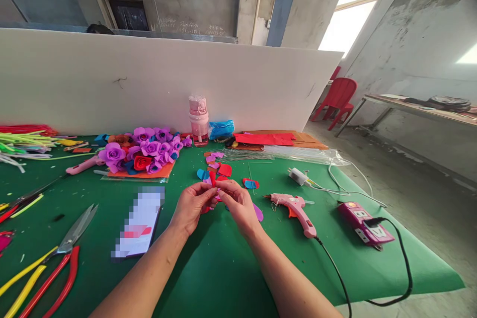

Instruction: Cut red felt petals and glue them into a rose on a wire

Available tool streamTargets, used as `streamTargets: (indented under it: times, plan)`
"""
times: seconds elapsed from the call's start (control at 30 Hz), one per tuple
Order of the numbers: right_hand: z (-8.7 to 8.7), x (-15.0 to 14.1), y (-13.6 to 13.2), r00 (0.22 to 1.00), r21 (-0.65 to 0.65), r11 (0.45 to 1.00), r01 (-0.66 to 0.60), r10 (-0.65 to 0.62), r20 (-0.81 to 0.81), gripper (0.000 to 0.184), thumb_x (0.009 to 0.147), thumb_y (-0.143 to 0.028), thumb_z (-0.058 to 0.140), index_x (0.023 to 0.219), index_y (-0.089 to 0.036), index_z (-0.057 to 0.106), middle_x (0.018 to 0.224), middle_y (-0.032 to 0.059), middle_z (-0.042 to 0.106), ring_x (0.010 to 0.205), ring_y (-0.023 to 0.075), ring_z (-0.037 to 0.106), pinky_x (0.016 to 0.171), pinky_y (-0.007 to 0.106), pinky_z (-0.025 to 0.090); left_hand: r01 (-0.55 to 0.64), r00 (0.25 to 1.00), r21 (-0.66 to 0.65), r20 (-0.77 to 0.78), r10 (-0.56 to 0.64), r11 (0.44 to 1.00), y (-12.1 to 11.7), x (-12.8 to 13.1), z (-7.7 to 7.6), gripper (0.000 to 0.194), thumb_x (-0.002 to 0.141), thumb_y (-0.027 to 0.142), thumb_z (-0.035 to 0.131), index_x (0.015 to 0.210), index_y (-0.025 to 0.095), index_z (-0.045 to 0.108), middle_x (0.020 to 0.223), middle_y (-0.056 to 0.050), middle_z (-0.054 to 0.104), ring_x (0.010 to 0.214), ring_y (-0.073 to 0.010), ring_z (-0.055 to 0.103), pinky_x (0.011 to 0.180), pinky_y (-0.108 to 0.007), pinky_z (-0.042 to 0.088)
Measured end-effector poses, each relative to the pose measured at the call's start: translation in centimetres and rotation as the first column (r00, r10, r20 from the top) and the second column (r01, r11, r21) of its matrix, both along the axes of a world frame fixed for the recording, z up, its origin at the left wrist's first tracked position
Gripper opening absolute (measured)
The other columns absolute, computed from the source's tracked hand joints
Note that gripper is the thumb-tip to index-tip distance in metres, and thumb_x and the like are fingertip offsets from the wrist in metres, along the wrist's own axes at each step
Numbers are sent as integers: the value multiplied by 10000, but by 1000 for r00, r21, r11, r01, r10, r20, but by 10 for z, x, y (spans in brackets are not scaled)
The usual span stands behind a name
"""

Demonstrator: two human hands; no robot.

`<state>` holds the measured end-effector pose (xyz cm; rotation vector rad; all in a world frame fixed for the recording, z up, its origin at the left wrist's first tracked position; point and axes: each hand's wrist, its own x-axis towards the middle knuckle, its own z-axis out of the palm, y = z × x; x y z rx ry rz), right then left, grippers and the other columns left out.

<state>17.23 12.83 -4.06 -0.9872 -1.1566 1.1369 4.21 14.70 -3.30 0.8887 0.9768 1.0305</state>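
Note:
My left hand (194,203) and my right hand (240,203) meet above the middle of the green table, fingertips pinched together on a small red petal piece (212,178). Its upper part sticks up between the fingers; the lower part is hidden by them. Loose cut petals lie around and behind the hands, among them a red petal (224,169), a blue petal (202,174) and a purple petal (258,212) partly under my right wrist. A red and blue petal pair (251,184) with a thin wire across it lies to the right.
A pink glue gun (292,206) and a purple power strip (365,223) lie right, with cords trailing. Left are a phone (139,223), large scissors (70,238) and a heap of purple flowers (149,149). A pink bottle (198,121) stands behind, before a white board (149,79).

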Motion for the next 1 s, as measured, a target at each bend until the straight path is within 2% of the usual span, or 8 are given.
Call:
streamTargets:
  times: [0.3,0.43,0.5,0.6,0.67,0.7,0.8,1.0]
  plan:
    - [8,-1,-4,996,47,998,36,-40,84,204,729,-238,601,885,-243,733,890,46,602,893,216,556,821,337,417,-1,1000,14,2,1,1000,-2,1,3,252,601,344,777,692,151,642,564,21,611,483,-61,532,470,-158,405]
    - [7,3,-3,1000,40,999,7,-8,30,290,761,-264,596,1038,-262,683,982,44,622,919,213,557,833,333,425,-71,988,171,-120,93,983,-5,1,9,215,634,355,748,694,174,648,548,17,611,498,-98,550,493,-193,442]
    - [8,7,-3,1000,57,998,7,-8,10,353,786,-275,583,1136,-270,624,1022,43,622,918,206,556,829,327,435,-111,954,329,-229,194,938,-8,0,13,171,659,339,726,706,190,655,585,8,633,531,-124,576,528,-216,467]
    - [12,10,-4,997,139,990,30,-39,61,313,800,-281,583,1110,-250,621,1025,53,618,925,204,553,850,328,433,-98,896,571,-306,322,815,-12,-1,15,75,697,279,691,719,209,676,727,-12,672,668,-153,619,647,-231,490]
    - [15,11,-5,990,219,975,28,-57,127,267,796,-282,596,1056,-234,634,1018,60,613,926,206,553,856,336,434,-63,882,669,-310,354,741,-13,-1,13,41,722,254,666,729,216,679,775,-13,671,705,-150,618,673,-223,487]
    - [16,11,-5,985,255,967,20,-63,161,255,793,-282,603,1040,-231,637,1007,61,610,923,206,554,852,340,437,-45,882,689,-312,352,723,-14,-1,11,41,737,252,653,740,219,676,777,-10,666,683,-140,611,653,-217,485]
    - [18,9,-6,969,328,945,5,-86,231,219,782,-271,625,995,-225,644,961,56,603,927,205,555,846,344,439,-20,892,680,-319,321,733,-13,0,5,61,764,275,631,760,218,652,755,3,644,568,-105,569,553,-199,470]
    - [15,7,-5,958,318,947,42,-128,257,111,767,-276,642,849,-201,642,884,52,601,867,199,558,808,338,438,-28,908,560,-331,255,828,-13,3,7,140,737,338,654,702,204,632,589,29,595,468,-90,500,458,-186,428]
